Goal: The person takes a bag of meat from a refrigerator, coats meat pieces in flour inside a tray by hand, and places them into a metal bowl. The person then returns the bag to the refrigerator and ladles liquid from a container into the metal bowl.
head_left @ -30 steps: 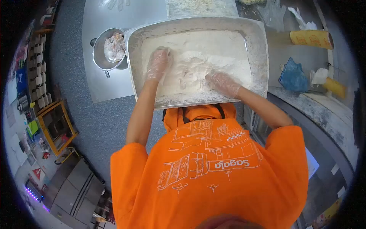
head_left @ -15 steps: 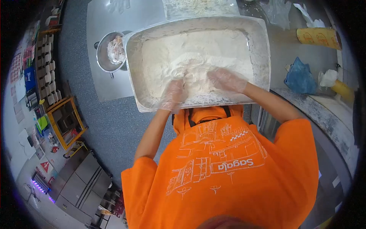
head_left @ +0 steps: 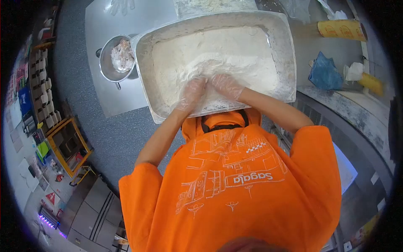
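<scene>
A large metal tub point(head_left: 289, 50) holds a deep layer of white flour point(head_left: 176, 54), heaped into a ridge near the middle. Inside its near side are both my hands, each in a clear plastic glove. My left hand point(head_left: 193, 91) is closed, fingers curled in against the flour. Close beside it, my right hand point(head_left: 226, 86) is closed too, fingertips down at the ridge. Whatever lies between the fingers is hidden by flour and gloves. Left of the tub, a metal bowl point(head_left: 105, 65) holds pale, raw-looking pieces of meat point(head_left: 122, 56).
The bowl stands on a steel table point(head_left: 98, 94), with a clear plastic glove point(head_left: 121, 6) at the table's far end. To the right are a blue cloth point(head_left: 326, 75), a yellow printed roll point(head_left: 342, 30) and crumpled plastic point(head_left: 296, 10). A flour-dusted ledge point(head_left: 336, 105) runs alongside.
My right hand has moved left, and the hands are now nearly together. Flour is pushed up in front of them. The whole view has shifted slightly.
</scene>
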Tool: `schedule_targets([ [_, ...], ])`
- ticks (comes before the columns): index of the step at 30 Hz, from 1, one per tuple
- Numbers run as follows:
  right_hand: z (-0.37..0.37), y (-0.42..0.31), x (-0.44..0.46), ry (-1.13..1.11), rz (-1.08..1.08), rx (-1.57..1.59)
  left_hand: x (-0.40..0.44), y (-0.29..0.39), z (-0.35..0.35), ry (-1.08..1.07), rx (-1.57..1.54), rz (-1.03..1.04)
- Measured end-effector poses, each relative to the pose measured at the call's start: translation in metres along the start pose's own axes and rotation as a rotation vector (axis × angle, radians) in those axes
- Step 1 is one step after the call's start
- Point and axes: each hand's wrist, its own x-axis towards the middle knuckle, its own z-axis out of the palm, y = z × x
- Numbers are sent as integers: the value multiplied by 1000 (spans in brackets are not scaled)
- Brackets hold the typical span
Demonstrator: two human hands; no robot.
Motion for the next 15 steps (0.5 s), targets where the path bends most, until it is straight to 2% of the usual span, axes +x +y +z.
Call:
schedule_targets([
  [2, -6, 12, -17, 123, -18, 240, -9, -17, 11, 73, -54, 106],
  [3, -14, 16, -26, 85, 33, 253, -13, -23, 16, 111, -84, 153],
  [6, -38, 20, -48, 25, 133, 269, -18, -16, -4, 36, -28, -16],
  [8, -46, 16, -54, 69, 139, 242, -17, -14, -10, 128, -40, 73],
  [10, -31, 7, -44, 242, 136, 586, -16, -22, 2, 145, 3, 130],
  [12, -25, -7, -30, 219, 151, 655, -9, -38, 33, 88, 103, 159],
  [14, -48, -33, -1, -4, 184, 446, -9, -18, 4, -21, -7, 63],
  [15, -39, -39, 7, -26, 186, 359, -9, -11, -10, -75, -61, 14],
])
